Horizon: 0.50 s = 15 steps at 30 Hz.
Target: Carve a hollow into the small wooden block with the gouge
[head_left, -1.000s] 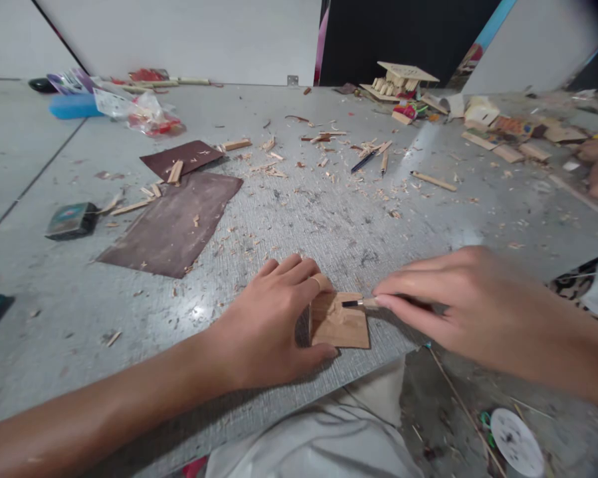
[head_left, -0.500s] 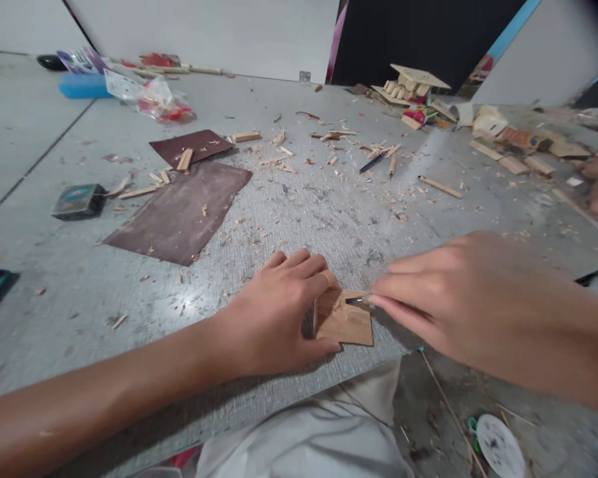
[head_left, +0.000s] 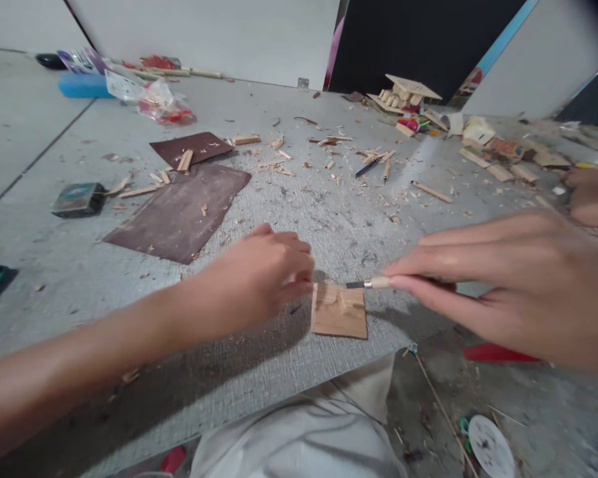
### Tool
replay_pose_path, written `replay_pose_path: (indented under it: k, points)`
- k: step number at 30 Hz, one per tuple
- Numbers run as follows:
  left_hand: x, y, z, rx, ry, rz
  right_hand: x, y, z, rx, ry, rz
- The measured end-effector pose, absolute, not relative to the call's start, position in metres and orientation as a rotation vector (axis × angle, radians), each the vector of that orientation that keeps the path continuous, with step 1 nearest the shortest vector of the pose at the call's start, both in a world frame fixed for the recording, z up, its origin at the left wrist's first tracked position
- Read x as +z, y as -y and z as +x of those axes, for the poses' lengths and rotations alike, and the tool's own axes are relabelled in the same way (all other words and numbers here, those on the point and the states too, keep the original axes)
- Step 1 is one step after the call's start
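Note:
A small square of carved wood [head_left: 339,317] lies flat near the table's front edge, with rough cuts across its upper half. In my right hand [head_left: 508,279] is a carving chisel [head_left: 373,283], pinched by its pale handle. Its dark metal blade points left, at the wood's upper edge; whether it touches cannot be told. My left hand [head_left: 264,275] hovers at the wood's upper left corner, its fingers curled and slightly blurred. Thumb and fingertips come together there, and what they hold, if anything, is hidden.
Brown sandpaper sheets [head_left: 179,212] lie at left beside a dark box [head_left: 78,200]. Wood shavings and carving tools [head_left: 431,192] are scattered beyond my hands. A small wooden model [head_left: 408,93] stands at the back right. Another person's hand [head_left: 593,196] shows at the right edge.
My left hand has come off the wood's face and moved left, its fingers curling in. My right hand has drawn back to the right and slightly up with the chisel.

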<state>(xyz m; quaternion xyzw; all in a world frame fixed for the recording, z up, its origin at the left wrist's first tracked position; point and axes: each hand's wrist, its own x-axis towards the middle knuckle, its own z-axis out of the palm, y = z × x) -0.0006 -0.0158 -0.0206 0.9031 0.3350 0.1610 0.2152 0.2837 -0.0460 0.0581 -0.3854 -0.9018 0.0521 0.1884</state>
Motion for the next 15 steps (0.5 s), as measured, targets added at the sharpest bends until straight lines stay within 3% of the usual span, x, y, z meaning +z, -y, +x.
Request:
replay_pose_path:
  k: [5,15]
  points:
    - [-0.023,0.017,-0.005,0.396,-1.211,2.588,0.044,0.038,0.29,-0.056,2.808,-0.989]
    - [-0.038,0.044,0.029,0.409,-0.915,2.588,0.044,0.036,0.272,0.001,2.988,-1.135]
